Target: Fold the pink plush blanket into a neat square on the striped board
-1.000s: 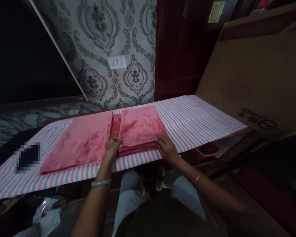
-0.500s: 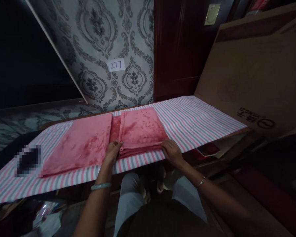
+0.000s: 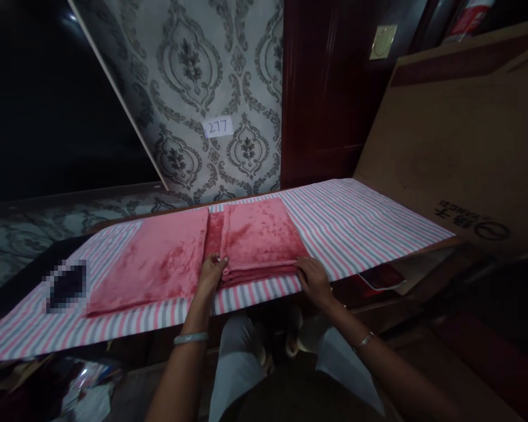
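Both hands are down on the near edge of a folded pink velvety cloth [image 3: 259,237]. Left hand [image 3: 212,274] has its fingers on the left corner of the fold, thumb on top, looks like a light pinch on the layers. Right hand [image 3: 313,276] rests flat at the right corner, fingers spread, not gripping as far as I can tell. The cloth sits mid-bench on a pink, grey and white striped cover [image 3: 356,217], with a flatter pink velvety sheet [image 3: 158,261] touching it on the left. Risk as I see it: velvet is slippery, so the stacked layers could slide out of line or off the near edge. Readable stuff: a white paper tag [image 3: 218,126] on the patterned wall says "277"; the brown cardboard box [image 3: 457,152] at right has upside-down print I can't read.
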The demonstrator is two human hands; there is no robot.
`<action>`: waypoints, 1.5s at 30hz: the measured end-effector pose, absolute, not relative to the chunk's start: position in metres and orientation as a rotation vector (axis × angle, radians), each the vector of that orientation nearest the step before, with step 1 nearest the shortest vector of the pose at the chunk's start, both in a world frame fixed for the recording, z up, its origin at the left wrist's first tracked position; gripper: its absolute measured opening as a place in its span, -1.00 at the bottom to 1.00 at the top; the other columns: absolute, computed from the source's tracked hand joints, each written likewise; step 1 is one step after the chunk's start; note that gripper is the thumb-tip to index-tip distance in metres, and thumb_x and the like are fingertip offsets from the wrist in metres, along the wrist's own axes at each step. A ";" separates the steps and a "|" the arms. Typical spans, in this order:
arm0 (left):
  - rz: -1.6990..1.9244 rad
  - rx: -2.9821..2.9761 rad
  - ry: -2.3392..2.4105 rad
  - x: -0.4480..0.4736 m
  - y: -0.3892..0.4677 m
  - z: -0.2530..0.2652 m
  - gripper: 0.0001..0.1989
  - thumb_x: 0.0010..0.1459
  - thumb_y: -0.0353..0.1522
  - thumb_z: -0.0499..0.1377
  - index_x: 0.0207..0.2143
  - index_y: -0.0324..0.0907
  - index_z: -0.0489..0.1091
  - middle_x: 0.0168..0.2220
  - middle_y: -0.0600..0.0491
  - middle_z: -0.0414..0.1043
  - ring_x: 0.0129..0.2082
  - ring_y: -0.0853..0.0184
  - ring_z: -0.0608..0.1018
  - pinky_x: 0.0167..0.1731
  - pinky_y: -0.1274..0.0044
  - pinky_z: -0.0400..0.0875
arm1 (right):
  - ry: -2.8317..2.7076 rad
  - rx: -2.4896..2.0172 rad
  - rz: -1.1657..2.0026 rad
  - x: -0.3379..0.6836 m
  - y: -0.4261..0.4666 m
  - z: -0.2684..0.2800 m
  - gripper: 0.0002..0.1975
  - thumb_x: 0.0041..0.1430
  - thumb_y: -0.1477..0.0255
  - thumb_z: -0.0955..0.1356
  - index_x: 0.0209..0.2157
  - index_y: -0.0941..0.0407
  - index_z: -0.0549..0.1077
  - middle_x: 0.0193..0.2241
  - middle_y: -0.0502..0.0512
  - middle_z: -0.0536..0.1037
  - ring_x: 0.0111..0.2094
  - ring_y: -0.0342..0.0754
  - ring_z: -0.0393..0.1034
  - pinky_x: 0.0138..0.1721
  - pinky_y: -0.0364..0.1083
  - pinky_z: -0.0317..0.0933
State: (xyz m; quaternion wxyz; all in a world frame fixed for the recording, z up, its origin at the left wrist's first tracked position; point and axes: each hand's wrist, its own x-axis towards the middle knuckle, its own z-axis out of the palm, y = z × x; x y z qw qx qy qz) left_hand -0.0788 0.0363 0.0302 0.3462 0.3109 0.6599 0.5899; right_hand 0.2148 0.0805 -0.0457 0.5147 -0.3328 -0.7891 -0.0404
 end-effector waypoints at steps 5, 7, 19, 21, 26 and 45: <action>1.526 0.812 1.693 -0.080 0.035 0.030 -0.54 -0.29 -0.18 0.40 -0.36 -0.16 0.32 -0.59 0.22 0.29 -0.64 0.44 0.36 -0.62 0.59 0.21 | -1.859 -0.774 -0.117 0.213 0.081 -0.049 -0.78 0.28 0.54 0.24 -0.15 0.09 0.47 -0.21 0.19 0.59 -0.11 0.10 0.48 -0.07 0.15 0.37; 1.531 0.815 1.689 -0.080 0.035 0.030 -0.51 -0.32 -0.16 0.40 -0.35 -0.16 0.33 -0.59 0.22 0.29 -0.63 0.43 0.37 -0.61 0.59 0.21 | -1.854 -0.785 -0.115 0.212 0.081 -0.051 -0.78 0.29 0.53 0.24 -0.13 0.08 0.47 -0.21 0.18 0.59 -0.11 0.10 0.48 -0.07 0.16 0.37; 1.576 0.857 1.682 -0.081 0.030 0.033 -0.41 -0.45 -0.02 0.38 -0.39 -0.18 0.35 -0.57 0.17 0.30 -0.59 0.39 0.38 -0.58 0.54 0.23 | -1.802 -0.755 -0.138 0.208 0.083 -0.054 -0.75 0.25 0.56 0.26 -0.13 0.03 0.47 -0.20 0.14 0.60 -0.13 0.11 0.51 -0.13 0.16 0.44; 1.567 0.840 1.689 -0.081 0.031 0.033 -0.41 -0.46 -0.01 0.37 -0.40 -0.17 0.35 -0.56 0.16 0.30 -0.58 0.38 0.38 -0.59 0.53 0.24 | -1.787 -0.752 -0.144 0.207 0.083 -0.054 -0.74 0.25 0.56 0.26 -0.12 0.01 0.48 -0.20 0.14 0.61 -0.13 0.12 0.52 -0.14 0.17 0.45; 1.570 0.843 1.717 -0.087 0.034 0.025 -0.35 -0.50 0.02 0.39 -0.38 -0.16 0.36 -0.55 0.16 0.28 -0.54 0.34 0.39 -0.56 0.52 0.26 | -1.770 -0.735 -0.160 0.206 0.084 -0.054 -0.73 0.24 0.57 0.26 -0.12 -0.01 0.47 -0.20 0.13 0.61 -0.16 0.13 0.54 -0.19 0.18 0.48; 1.590 0.893 1.752 -0.078 0.036 0.032 -0.37 -0.54 -0.02 0.45 -0.41 -0.15 0.37 -0.51 0.11 0.38 -0.46 0.30 0.44 -0.44 0.48 0.34 | -1.971 -0.648 0.120 0.238 0.078 -0.015 -0.83 0.28 0.46 0.28 -0.21 0.05 0.53 -0.25 0.14 0.63 -0.13 0.06 0.53 -0.14 0.05 0.45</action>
